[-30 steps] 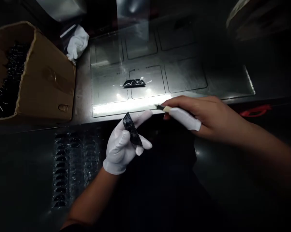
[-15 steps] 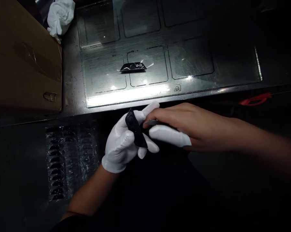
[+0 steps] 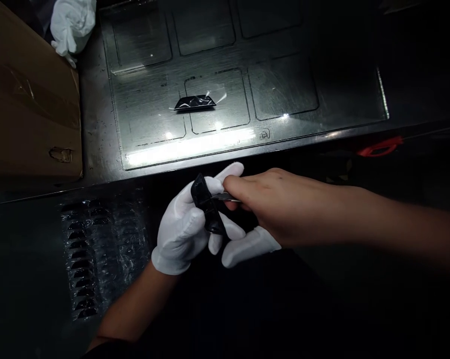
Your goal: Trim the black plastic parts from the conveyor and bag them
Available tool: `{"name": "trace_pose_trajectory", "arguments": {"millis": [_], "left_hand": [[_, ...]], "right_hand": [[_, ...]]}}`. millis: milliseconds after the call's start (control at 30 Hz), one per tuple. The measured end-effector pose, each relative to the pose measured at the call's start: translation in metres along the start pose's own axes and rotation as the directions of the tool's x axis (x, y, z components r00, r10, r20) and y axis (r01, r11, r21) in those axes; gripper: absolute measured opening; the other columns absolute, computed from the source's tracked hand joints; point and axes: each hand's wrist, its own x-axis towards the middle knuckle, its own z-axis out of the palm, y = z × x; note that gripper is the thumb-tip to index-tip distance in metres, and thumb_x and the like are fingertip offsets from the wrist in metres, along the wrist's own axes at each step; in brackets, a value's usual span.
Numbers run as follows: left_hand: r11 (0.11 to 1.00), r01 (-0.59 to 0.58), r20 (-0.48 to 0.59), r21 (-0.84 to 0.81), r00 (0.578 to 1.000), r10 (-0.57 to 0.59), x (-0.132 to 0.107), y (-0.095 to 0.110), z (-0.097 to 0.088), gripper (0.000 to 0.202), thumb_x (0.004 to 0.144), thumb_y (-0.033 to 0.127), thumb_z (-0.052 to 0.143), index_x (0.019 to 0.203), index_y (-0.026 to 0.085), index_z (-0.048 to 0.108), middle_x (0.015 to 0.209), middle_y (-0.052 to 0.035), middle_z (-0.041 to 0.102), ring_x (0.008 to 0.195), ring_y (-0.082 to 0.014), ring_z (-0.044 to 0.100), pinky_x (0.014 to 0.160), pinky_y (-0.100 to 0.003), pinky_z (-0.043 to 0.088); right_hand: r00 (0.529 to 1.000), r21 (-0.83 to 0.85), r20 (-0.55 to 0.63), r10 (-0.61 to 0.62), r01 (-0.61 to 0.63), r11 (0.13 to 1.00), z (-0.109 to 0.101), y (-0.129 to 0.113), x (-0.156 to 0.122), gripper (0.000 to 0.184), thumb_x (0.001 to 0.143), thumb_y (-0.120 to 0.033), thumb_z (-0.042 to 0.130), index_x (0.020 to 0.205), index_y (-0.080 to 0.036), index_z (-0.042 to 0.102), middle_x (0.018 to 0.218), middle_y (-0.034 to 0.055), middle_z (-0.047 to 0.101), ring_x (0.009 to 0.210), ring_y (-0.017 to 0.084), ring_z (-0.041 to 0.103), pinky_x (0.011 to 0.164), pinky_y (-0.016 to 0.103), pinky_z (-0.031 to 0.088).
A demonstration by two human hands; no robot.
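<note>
My left hand (image 3: 182,227), in a white glove, is closed around a small black wedge-shaped plastic part (image 3: 207,204) held upright near the middle of the view. My right hand (image 3: 273,207) is bare except for a white finger cot on the thumb, and it pinches a thin metal-tipped tool (image 3: 225,198). The tool's tip touches the black part. Both hands hover over a dark lap area just in front of the bench edge.
A shiny metal plate (image 3: 284,65) with scribed rectangles lies ahead, with another black part (image 3: 195,102) and clear film on it. A cardboard box (image 3: 26,99) stands at left, a crumpled white glove (image 3: 70,25) behind it. A clear tray (image 3: 97,249) of black parts lies lower left. A red object (image 3: 379,147) lies at right.
My right hand moved left and down, bringing the tool from the plate's edge onto the black part. The view tilted down, so the box's open top left the frame.
</note>
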Motion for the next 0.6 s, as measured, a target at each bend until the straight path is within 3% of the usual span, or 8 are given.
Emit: {"name": "trace_pose_trajectory", "arguments": {"millis": [67, 167, 233, 300, 367, 467, 600], "left_hand": [[1.0, 0.003, 0.026, -0.005, 1.0, -0.003, 0.0011, 0.0012, -0.0005, 0.041, 0.102, 0.046, 0.063, 0.135, 0.022, 0.065, 0.135, -0.0175, 0.071, 0.042, -0.0058, 0.057, 0.036, -0.02, 0.046], [0.999, 0.038, 0.043, 0.018, 0.998, -0.039, 0.0017, 0.0025, -0.0019, 0.044, 0.102, 0.047, 0.064, 0.138, 0.022, 0.064, 0.092, -0.009, 0.078, 0.039, -0.0079, 0.054, 0.038, -0.019, 0.042], [0.998, 0.054, 0.028, 0.038, 0.998, -0.055, 0.0014, 0.0027, -0.002, 0.048, 0.101, 0.049, 0.065, 0.14, 0.021, 0.063, 0.063, -0.0009, 0.066, 0.037, -0.0088, 0.05, 0.038, -0.019, 0.038], [0.997, 0.063, 0.001, 0.036, 0.998, -0.063, 0.0009, 0.0025, -0.0011, 0.049, 0.099, 0.05, 0.067, 0.139, 0.021, 0.064, 0.051, 0.0042, 0.054, 0.034, -0.0092, 0.045, 0.037, -0.019, 0.035], [0.998, 0.064, -0.028, 0.024, 0.998, -0.064, 0.0005, 0.0025, 0.0004, 0.046, 0.099, 0.05, 0.067, 0.136, 0.022, 0.065, 0.053, 0.0038, 0.056, 0.034, -0.0084, 0.042, 0.036, -0.02, 0.032], [0.999, 0.048, -0.037, 0.001, 0.998, -0.047, 0.0006, 0.0038, 0.002, 0.041, 0.101, 0.049, 0.065, 0.133, 0.022, 0.066, 0.07, -0.0016, 0.069, 0.035, -0.0065, 0.042, 0.034, -0.02, 0.028], [0.999, 0.043, -0.03, -0.003, 0.999, -0.043, 0.0011, 0.0064, 0.0009, 0.04, 0.102, 0.047, 0.064, 0.133, 0.021, 0.066, 0.074, -0.0028, 0.071, 0.037, -0.0065, 0.045, 0.032, -0.019, 0.024]], "right_hand": [[1.0, -0.03, -0.009, 0.009, -0.009, 1.0, 0.0011, -0.0006, -0.0004, 0.033, 0.085, -0.037, 0.081, 0.102, -0.02, 0.058, 0.087, 0.003, 0.074, 0.069, 0.02, 0.069, 0.056, 0.025, 0.04], [1.0, -0.084, -0.018, 0.024, -0.025, 0.996, 0.0008, -0.0014, -0.0001, 0.027, 0.083, -0.021, 0.079, 0.101, -0.021, 0.059, 0.084, 0.0014, 0.073, 0.066, 0.018, 0.068, 0.052, 0.024, 0.038], [0.999, -0.096, -0.012, 0.031, -0.032, 0.995, 0.0002, -0.0019, 0.001, 0.025, 0.084, -0.025, 0.078, 0.099, -0.021, 0.058, 0.082, 0.0007, 0.072, 0.064, 0.018, 0.067, 0.049, 0.024, 0.037], [0.999, -0.105, -0.01, 0.04, -0.041, 0.994, 0.0002, -0.0022, 0.0027, 0.029, 0.087, -0.038, 0.079, 0.097, -0.021, 0.058, 0.08, 0.0004, 0.072, 0.061, 0.018, 0.066, 0.047, 0.024, 0.037], [0.998, -0.141, -0.018, 0.052, -0.054, 0.989, 0.0009, -0.0024, 0.0043, 0.033, 0.088, -0.045, 0.08, 0.097, -0.021, 0.058, 0.079, 0.0005, 0.072, 0.06, 0.018, 0.065, 0.046, 0.025, 0.035], [0.998, -0.204, -0.036, 0.059, -0.065, 0.977, 0.0023, -0.0024, 0.0057, 0.029, 0.089, -0.038, 0.08, 0.101, -0.021, 0.06, 0.08, 0.0002, 0.073, 0.059, 0.018, 0.065, 0.047, 0.026, 0.034], [0.999, -0.22, -0.018, 0.045, -0.048, 0.974, 0.0032, -0.0024, 0.006, 0.03, 0.089, -0.034, 0.081, 0.107, -0.02, 0.062, 0.079, -0.0011, 0.072, 0.059, 0.018, 0.064, 0.047, 0.027, 0.033]]}}
